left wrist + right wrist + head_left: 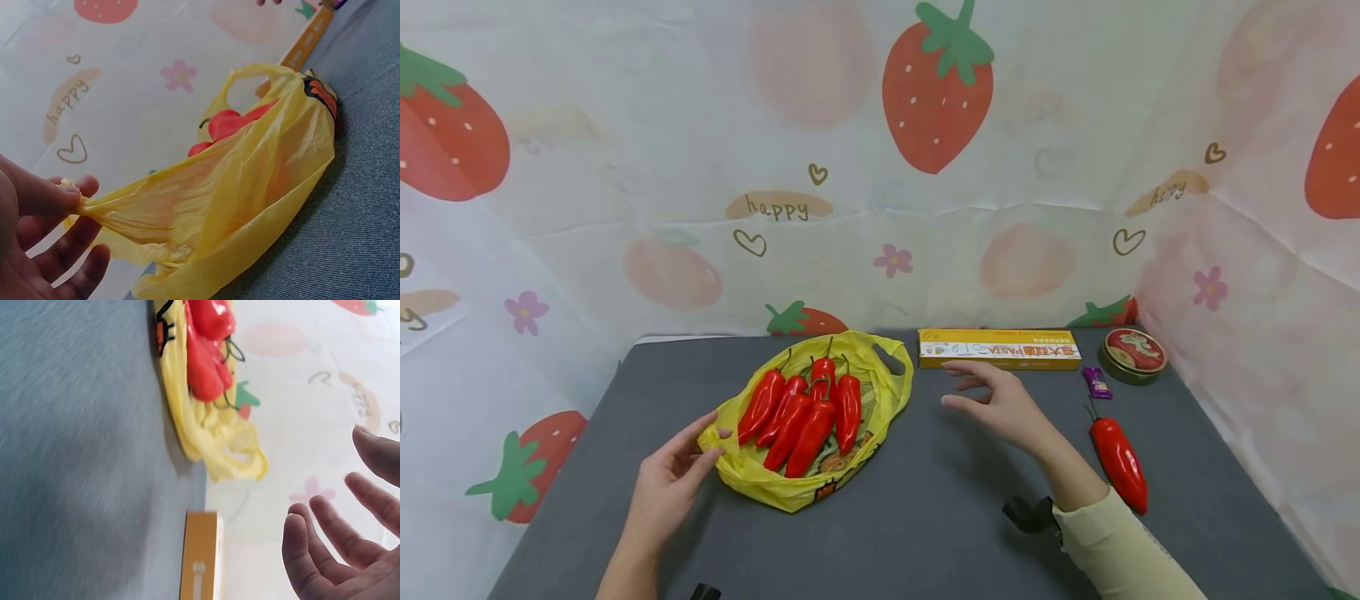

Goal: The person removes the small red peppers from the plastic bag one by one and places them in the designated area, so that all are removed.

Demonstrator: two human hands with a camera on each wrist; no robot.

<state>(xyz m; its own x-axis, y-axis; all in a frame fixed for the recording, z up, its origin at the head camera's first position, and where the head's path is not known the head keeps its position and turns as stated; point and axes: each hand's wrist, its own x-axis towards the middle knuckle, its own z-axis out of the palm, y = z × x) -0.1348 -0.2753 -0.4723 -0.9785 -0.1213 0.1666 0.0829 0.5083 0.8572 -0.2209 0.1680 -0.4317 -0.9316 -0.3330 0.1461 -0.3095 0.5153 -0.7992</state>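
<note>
A yellow plastic bag (775,492) lies spread on the dark grey table, with several glossy red chili peppers (812,437) heaped on it. My left hand (666,479) pinches the bag's left edge between thumb and fingers; the left wrist view shows the gathered plastic (94,205) at the fingertips. To the right of the bag, my right hand (1000,404) hovers over the table, fingers apart and loosely bent, holding nothing. The right wrist view shows the same hand (350,550) apart from the bag's loop handle (250,465). One more red pepper (1120,467) lies beyond the right forearm.
A yellow-orange pasta box (1000,340) lies along the table's back edge. Beside it are a small purple packet (1097,383) and a round tin (1133,354) with a red lid. A strawberry-print cloth (895,208) hangs behind and at both sides.
</note>
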